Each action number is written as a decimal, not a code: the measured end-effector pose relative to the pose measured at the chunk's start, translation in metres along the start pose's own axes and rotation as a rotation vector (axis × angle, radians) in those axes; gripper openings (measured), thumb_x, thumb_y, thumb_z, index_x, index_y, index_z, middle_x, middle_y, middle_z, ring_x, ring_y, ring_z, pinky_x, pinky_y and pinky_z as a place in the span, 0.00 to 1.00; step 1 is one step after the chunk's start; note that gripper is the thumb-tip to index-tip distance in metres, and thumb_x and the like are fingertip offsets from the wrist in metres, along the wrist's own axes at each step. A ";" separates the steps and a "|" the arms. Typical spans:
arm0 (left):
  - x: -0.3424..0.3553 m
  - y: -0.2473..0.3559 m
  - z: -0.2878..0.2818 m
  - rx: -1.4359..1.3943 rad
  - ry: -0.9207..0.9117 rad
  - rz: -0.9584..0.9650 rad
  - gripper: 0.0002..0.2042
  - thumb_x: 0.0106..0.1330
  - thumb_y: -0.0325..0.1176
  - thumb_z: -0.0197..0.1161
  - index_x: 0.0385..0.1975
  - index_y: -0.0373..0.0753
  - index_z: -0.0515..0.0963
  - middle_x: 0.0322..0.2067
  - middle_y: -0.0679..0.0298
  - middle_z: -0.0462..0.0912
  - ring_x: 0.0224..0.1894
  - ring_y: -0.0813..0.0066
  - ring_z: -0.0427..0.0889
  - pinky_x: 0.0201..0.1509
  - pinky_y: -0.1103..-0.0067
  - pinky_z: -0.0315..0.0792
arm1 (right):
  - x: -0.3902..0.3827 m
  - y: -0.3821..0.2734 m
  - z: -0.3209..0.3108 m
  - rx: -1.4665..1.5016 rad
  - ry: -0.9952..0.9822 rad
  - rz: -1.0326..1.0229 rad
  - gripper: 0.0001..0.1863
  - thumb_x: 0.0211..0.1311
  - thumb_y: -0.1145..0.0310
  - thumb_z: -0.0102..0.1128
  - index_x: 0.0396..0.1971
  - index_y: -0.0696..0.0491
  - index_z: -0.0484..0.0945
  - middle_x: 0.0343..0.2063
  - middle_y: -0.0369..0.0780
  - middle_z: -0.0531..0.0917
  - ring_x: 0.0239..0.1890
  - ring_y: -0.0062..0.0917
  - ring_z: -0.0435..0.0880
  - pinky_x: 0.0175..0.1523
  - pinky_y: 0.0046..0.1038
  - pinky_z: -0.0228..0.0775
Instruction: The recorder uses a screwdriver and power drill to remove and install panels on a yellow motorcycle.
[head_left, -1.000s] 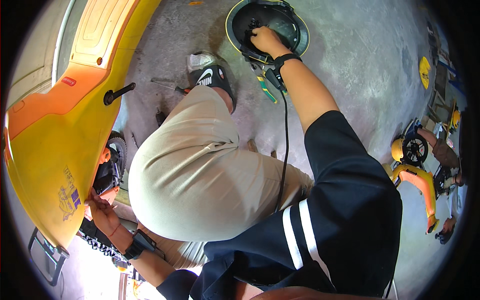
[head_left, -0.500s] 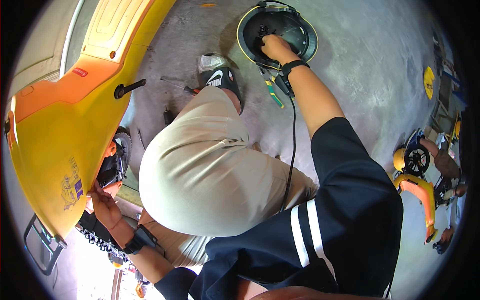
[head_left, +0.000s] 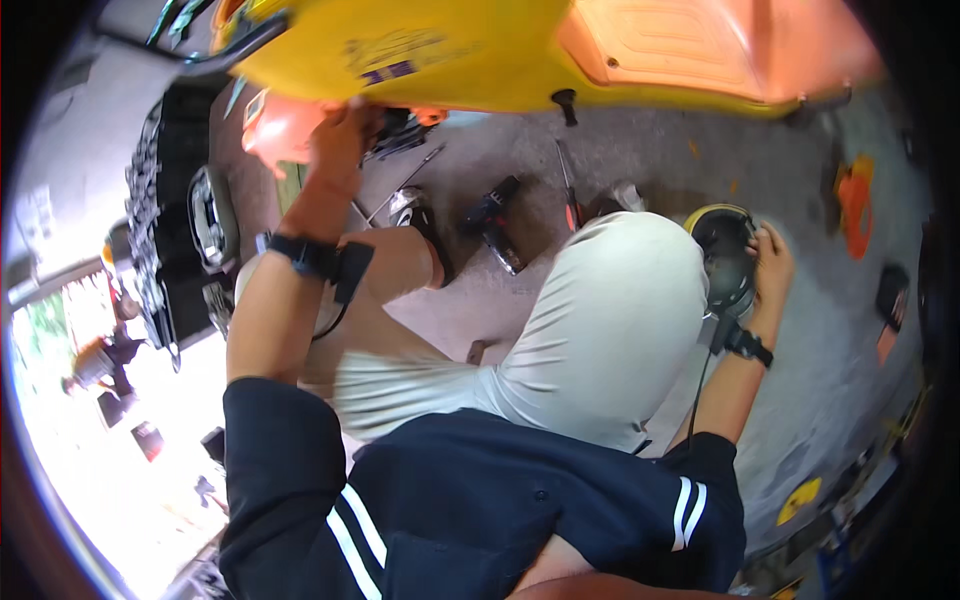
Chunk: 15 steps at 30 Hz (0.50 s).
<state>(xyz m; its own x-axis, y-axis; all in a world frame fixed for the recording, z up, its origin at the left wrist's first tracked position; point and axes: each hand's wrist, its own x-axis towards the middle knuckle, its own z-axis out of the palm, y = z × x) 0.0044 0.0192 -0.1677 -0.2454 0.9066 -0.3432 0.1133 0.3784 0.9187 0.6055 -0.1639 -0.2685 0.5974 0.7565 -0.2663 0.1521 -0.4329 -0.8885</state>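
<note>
- Left hand (head_left: 340,145) at the yellow panel (head_left: 510,50), right hand (head_left: 772,262) at the helmet (head_left: 722,258), well apart; I can't tell their grips.
- Helmet sits beside the knee (head_left: 640,265); a leg bump could tip it.

The location is a workshop: a drill (head_left: 490,222) and screwdriver (head_left: 572,209) lie on concrete floor (head_left: 650,150) beside a yellow vehicle (head_left: 510,50).

Yellow-orange shell (head_left: 490,60) by left hand (head_left: 342,150); upturned helmet (head_left: 722,240) at right hand (head_left: 772,262).
Shell: spread across top of view, dark print on yellow face, orange section toward right, lower edge at left hand, contact too blurred to confirm. Helmet: black inside, yellow rim, on grey floor (head_left: 830,340), left side partly hidden.
</note>
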 end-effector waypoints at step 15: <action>-0.017 0.002 -0.001 0.158 0.034 0.087 0.19 0.67 0.48 0.61 0.38 0.35 0.85 0.31 0.58 0.87 0.32 0.69 0.85 0.38 0.73 0.76 | -0.260 -0.405 0.204 -0.226 -0.647 -0.784 0.12 0.64 0.76 0.62 0.46 0.61 0.80 0.36 0.36 0.84 0.37 0.15 0.82 0.46 0.17 0.74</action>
<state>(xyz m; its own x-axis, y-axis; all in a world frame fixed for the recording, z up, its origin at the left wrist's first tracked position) 0.0084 0.0042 -0.1594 -0.2603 0.9313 -0.2546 0.2849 0.3260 0.9014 0.2286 -0.0852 0.0843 -0.2591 0.9547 0.1465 0.4988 0.2621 -0.8261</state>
